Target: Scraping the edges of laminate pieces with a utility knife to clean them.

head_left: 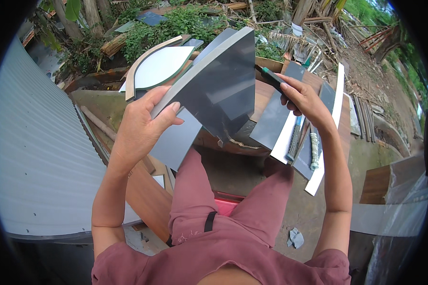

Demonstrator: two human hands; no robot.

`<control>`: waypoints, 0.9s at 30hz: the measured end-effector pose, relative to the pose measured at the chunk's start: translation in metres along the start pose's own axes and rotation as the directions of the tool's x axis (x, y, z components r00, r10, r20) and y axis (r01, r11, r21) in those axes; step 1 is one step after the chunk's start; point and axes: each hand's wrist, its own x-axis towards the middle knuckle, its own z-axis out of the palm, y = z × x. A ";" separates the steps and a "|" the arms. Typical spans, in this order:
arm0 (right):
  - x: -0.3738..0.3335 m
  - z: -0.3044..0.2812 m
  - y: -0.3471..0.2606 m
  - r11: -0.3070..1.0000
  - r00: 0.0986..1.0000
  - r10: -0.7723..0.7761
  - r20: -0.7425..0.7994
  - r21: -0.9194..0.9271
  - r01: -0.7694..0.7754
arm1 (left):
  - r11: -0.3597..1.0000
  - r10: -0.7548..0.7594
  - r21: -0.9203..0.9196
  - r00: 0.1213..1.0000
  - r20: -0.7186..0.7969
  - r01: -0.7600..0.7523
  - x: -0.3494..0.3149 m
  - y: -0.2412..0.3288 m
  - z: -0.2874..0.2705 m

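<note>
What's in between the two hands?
In the head view, the dark board fills most of that space: the left hand grips its edge. Then comes the green-handled tool, held in the right hand.

So it's one fisheye worn on the person's head, tipped down and forward over the shirt (214, 266) and trousers (195, 190), pretty close to the left hand (140, 122) and right hand (299, 97), but wide enough to catch greenery (176, 35) way farther off up top.
</note>
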 end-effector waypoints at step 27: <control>0.020 0.040 0.098 0.973 0.921 -0.062 -0.384 -0.231 -0.031 | 0.999 -0.009 -0.032 0.998 -0.065 0.007 0.007 -0.010 -0.003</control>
